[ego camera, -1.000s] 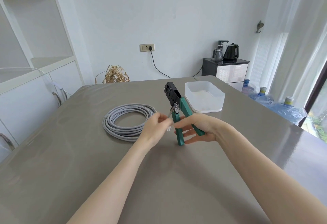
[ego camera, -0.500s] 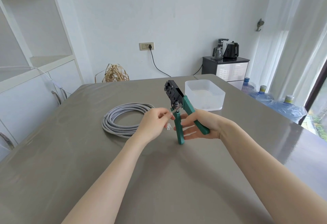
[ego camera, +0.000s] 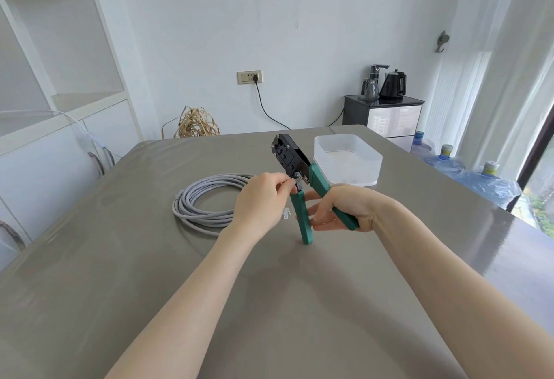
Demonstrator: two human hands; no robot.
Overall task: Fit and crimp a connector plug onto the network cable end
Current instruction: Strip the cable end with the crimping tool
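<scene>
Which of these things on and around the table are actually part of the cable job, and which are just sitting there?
In use: crimping tool, held by right hand; cable end pinched by left hand; grey cable coil; clear connector plug.

Lying about: white plastic tub, kettle, water bottles.

Bright daylight from the right window [ego camera: 539, 151], wide-angle edge distortion, soft shadows.

Reference point: crimping tool [ego camera: 292, 163], standing upright on the table [ego camera: 269, 303] on one handle tip. Cable coil [ego camera: 207, 203] lies left of it; a loose plug [ego camera: 76, 213] just left of its handles. Tray [ego camera: 349, 160] sits right and slightly behind. Cabinet [ego camera: 386, 118] stands beyond the table, behind-right.
</scene>
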